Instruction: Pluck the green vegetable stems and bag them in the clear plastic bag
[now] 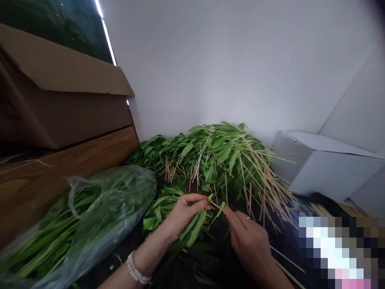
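Observation:
My left hand [185,210], with a beaded bracelet at the wrist, pinches leafy green stems [195,228] between thumb and fingers. Their long leaves hang below the hand. My right hand [248,237], wearing a ring, is closed on a thin wooden skewer [215,205] that runs across to the left fingertips. A short bit of green stem [221,208] shows by the right fingertips. How far the skewer passes into the stems is hidden by my fingers. Just behind and left of my left hand lies a loose pile of greens [158,208].
Against the white wall [225,60] is a large heap of skewered greens [186,148], sticks pointing out. A clear plastic bag [117,204] of greens lies left, below a cardboard box [87,112] on a wooden ledge [99,150]. A white box [337,168] stands right.

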`<state>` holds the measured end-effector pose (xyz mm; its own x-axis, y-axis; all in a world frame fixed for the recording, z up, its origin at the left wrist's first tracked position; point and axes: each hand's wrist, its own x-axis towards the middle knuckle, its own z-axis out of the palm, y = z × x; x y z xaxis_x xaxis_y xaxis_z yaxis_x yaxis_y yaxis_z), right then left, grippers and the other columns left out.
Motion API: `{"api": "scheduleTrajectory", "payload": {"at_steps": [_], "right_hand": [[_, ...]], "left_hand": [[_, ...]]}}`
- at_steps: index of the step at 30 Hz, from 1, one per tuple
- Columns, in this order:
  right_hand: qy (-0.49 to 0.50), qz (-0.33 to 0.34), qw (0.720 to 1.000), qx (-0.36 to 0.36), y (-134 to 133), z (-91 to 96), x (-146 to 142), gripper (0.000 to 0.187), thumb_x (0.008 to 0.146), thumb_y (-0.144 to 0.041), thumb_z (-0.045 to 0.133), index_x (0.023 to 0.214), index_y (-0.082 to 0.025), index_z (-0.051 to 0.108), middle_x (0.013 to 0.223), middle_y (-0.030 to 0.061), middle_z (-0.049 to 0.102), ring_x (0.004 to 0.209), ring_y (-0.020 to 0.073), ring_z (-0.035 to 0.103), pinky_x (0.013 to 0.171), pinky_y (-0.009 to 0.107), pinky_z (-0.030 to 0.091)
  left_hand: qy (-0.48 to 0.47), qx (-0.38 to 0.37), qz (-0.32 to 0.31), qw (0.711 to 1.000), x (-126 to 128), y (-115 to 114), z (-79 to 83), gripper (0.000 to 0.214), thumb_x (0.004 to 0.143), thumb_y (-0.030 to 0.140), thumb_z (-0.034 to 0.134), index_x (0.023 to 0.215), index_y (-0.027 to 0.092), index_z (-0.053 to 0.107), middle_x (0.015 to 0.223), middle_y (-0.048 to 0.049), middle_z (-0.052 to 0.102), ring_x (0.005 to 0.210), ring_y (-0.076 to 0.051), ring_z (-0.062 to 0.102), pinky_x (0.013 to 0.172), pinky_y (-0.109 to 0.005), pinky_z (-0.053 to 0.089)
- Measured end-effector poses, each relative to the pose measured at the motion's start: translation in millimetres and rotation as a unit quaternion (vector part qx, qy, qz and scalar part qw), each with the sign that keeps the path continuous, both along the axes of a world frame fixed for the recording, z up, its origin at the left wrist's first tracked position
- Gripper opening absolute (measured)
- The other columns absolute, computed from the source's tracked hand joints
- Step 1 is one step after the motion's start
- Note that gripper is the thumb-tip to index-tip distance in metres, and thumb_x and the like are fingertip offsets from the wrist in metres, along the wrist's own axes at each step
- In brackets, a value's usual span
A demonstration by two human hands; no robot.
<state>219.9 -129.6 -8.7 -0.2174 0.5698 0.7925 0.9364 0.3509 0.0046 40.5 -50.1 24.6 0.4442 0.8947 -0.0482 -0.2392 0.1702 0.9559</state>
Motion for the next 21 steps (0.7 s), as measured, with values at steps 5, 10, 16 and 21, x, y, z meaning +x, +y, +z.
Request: {"api": "scheduleTrajectory", "payload": {"at_steps": [5, 10, 16, 21], "right_hand": [[0.004, 0.003, 1.000, -0.005, 0.2, -1.2, 0.1, 0.032, 0.097, -0.013, 0.036, 0.118, -0.011, 0.060, 0.070, 0.0015, 0.058, 0.059, 0.0127, 0.052, 0.059, 0.027, 0.033], [0.001, -0.001, 1.000, -0.008, -0.1, -0.4, 0.0, 0.033, 0.095, -0.011, 0.036, 0.118, -0.012, 0.060, 0.070, 0.0013, 0.058, 0.059, 0.0131, 0.052, 0.059, 0.027, 0.033], [-0.017, -0.009, 1.000, -0.001, -0.7, 1.7, -1.7, 0.035, 0.096, -0.012, 0.032, 0.115, -0.012, 0.061, 0.068, 0.0012, 0.058, 0.056, 0.0129, 0.051, 0.057, 0.027, 0.033], [-0.019, -0.006, 1.000, 0.003, 0.0, -1.6, -4.7, 0.035, 0.095, -0.010, 0.032, 0.115, -0.011, 0.061, 0.066, 0.0010, 0.057, 0.055, 0.0122, 0.052, 0.057, 0.027, 0.033]], "left_hand": [[0.008, -0.010, 0.006, 1.000, 1.1, -0.7, 0.1, 0.029, 0.062, 0.037, 0.083, 0.078, 0.014, 0.076, 0.071, -0.0052, 0.073, 0.060, -0.012, 0.063, 0.062, -0.020, 0.049], [0.009, -0.018, 0.010, 1.000, 1.5, -1.1, 0.2, 0.031, 0.060, 0.037, 0.084, 0.077, 0.013, 0.076, 0.071, -0.0056, 0.073, 0.059, -0.012, 0.062, 0.061, -0.021, 0.050], [0.044, 0.023, 0.018, 0.999, 1.0, 1.4, -1.5, 0.029, 0.061, 0.038, 0.083, 0.075, 0.013, 0.076, 0.069, -0.0042, 0.073, 0.061, -0.011, 0.062, 0.062, -0.020, 0.048], [0.061, 0.040, 0.009, 0.997, 0.5, 1.6, -0.6, 0.026, 0.062, 0.037, 0.082, 0.072, 0.014, 0.076, 0.067, -0.0036, 0.072, 0.062, -0.012, 0.061, 0.063, -0.021, 0.047]]}}
